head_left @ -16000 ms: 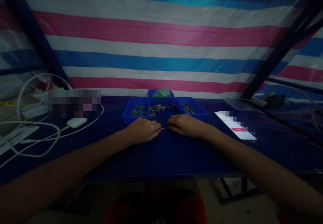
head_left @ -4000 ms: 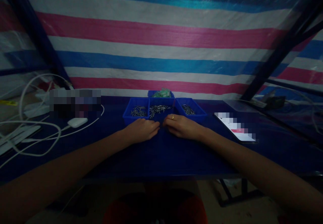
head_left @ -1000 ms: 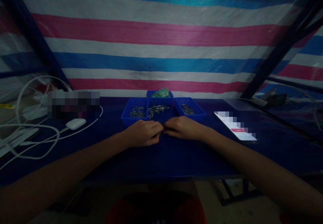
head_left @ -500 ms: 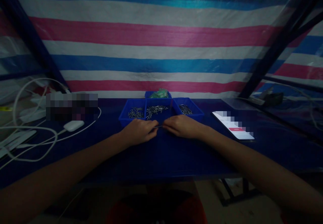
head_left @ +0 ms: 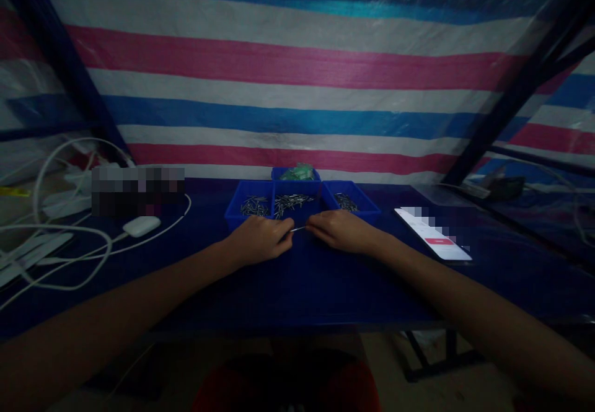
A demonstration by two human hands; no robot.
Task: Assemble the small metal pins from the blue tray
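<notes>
Between my two hands runs a thin metal pin (head_left: 298,229), pinched at one end by my left hand (head_left: 263,238) and at the other by my right hand (head_left: 337,229). Its ends are hidden in the fingers. Just beyond the hands stand blue bins: a left bin (head_left: 231,212) and a right bin (head_left: 374,209), with a middle one (head_left: 317,204) between them. Small metal pins (head_left: 292,201) lie heaped in the middle bin, and similar small metal pieces lie in the side bins. Behind them, a further blue bin (head_left: 276,173) holds a green plastic bag (head_left: 300,171).
A lit phone (head_left: 434,235) lies to the right on the blue table (head_left: 297,294). White cables (head_left: 105,245), a white charger (head_left: 142,226) and a pixelated patch are at the left. A striped sheet (head_left: 297,71) hangs behind, between dark blue frame posts (head_left: 506,102).
The view has shifted slightly, so the bins and phone appear a little farther right. Both hands keep their pinch, and the pin between them shows more brightly.
</notes>
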